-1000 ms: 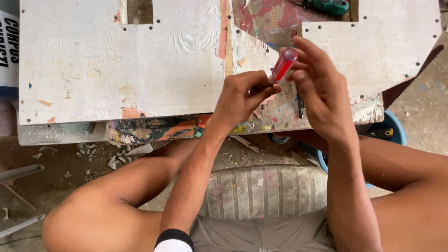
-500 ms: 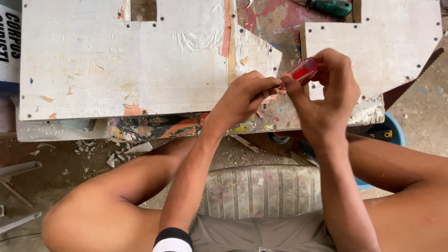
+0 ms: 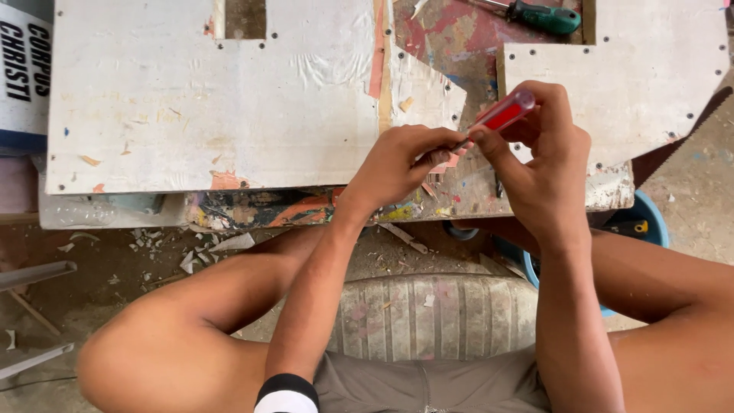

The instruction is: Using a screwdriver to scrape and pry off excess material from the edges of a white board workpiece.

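A wide white board with small drilled holes and a square cut-out (image 3: 214, 99) lies across the paint-stained counter (image 3: 459, 46). A green-handled screwdriver (image 3: 543, 17) rests near the far edge — well apart from a blue plastic tub (image 3: 650, 222) below the counter's right end. Pale chips of scrap (image 3: 191, 256) litter the dirt floor (image 3: 99, 268) — a worn ribbed tyre (image 3: 428, 317) lies beneath the counter's near edge.

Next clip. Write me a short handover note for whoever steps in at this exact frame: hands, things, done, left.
Right hand: grips the red-handled screwdriver by its handle.
Left hand: fingertips pinched at the screwdriver's tip; whatever they hold is too small to tell.
Things: both hands over the white cut panel; a green-handled screwdriver lies at the far edge.
Done: nothing visibly fastened.
Left: cannot tell from this view.
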